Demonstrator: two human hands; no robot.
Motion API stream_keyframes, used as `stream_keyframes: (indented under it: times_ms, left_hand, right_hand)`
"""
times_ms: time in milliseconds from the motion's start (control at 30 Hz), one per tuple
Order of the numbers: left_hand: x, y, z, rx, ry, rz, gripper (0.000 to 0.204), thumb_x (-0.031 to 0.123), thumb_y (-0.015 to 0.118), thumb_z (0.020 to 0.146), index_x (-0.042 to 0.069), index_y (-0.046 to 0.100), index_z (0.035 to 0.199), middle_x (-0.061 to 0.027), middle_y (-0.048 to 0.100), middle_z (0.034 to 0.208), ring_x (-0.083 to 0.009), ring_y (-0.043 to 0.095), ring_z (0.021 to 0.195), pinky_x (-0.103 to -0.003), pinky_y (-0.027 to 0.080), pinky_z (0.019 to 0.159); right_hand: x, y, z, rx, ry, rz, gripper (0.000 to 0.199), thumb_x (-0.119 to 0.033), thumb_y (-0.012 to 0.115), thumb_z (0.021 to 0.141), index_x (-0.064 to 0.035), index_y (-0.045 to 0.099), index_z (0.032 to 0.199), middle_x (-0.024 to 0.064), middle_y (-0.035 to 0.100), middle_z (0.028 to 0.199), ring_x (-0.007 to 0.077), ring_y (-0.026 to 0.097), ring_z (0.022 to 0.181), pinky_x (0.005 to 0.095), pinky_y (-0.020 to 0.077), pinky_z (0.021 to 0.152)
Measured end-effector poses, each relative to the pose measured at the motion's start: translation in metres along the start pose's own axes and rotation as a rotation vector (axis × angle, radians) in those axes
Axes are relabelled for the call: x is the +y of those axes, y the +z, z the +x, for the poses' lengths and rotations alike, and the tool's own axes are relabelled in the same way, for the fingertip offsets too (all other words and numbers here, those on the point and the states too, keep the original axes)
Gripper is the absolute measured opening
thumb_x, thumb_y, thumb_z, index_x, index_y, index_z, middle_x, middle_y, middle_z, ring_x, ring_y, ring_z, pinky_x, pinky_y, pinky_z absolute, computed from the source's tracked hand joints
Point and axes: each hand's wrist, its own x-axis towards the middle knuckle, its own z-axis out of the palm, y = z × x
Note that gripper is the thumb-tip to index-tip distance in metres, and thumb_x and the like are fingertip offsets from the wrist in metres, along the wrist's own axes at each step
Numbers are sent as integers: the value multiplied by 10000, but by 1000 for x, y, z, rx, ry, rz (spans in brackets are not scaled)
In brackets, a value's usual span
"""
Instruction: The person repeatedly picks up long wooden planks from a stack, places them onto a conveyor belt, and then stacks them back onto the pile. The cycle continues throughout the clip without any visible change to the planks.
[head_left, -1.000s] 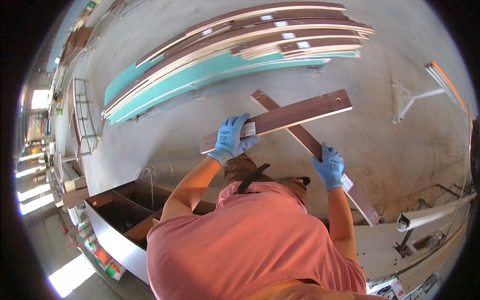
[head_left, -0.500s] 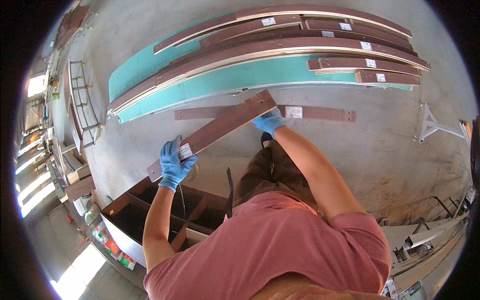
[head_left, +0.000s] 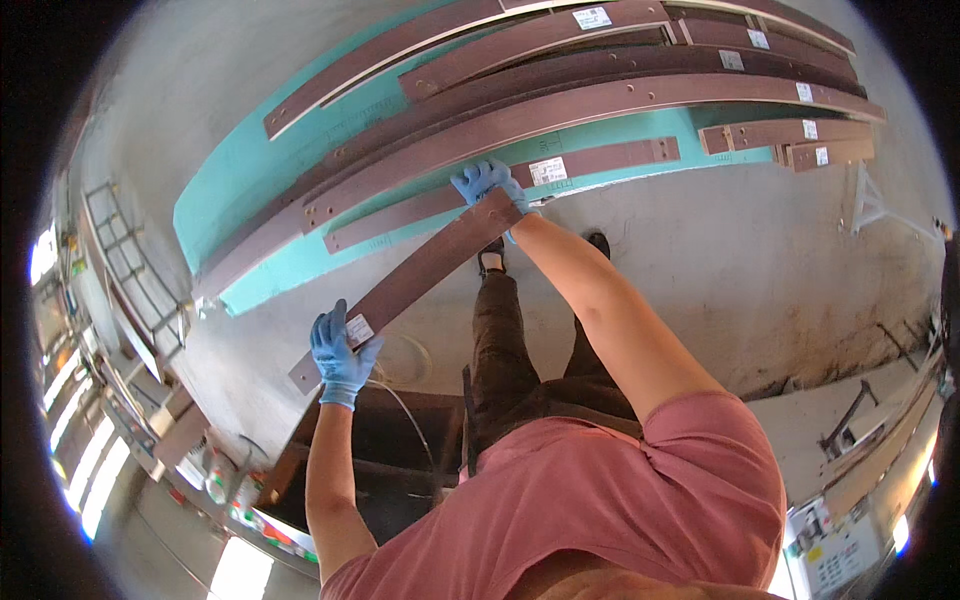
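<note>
While a second ago the brown flat bar [head_left: 420, 275] was crossed over another strip on bare concrete, now it's swung round and sits at the near edge of the teal sheet [head_left: 260, 200]. Left hand [head_left: 340, 355] grips its near-left end by the white label [head_left: 359, 329], right hand [head_left: 490, 185] clamps the far end. Looks about ready to join the other brown bars [head_left: 560, 110] laid there.
</note>
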Motion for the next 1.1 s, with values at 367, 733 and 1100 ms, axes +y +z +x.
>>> stream_keyframes:
  times_ms: [367,733,1100]
  left_hand:
    - [17,126,149,13,160,-47,939,619,799,793,29,527,1472,-186,610,1221,-390,582,1124,-529,468,948]
    - [118,200,248,65,251,47,912,571,812,799,36,502,1469,-183,582,1274,-380,564,1166,-542,458,971]
    - [139,228,271,-114,333,-89,854,337,820,804,5,453,1501,-241,586,1343,-436,578,1211,-559,454,1047]
  right_hand:
    - [46,-18,-140,135,516,184,512,-253,653,948,-24,592,1402,224,580,1458,397,564,1322,492,450,1134]
    - [119,-21,-144,659,1397,922,541,-437,768,912,-32,663,1253,168,757,1111,306,729,1017,431,554,896]
    - [153,-46,-135,599,1574,788,451,-466,671,929,-48,721,1092,216,761,959,413,731,958,475,562,846]
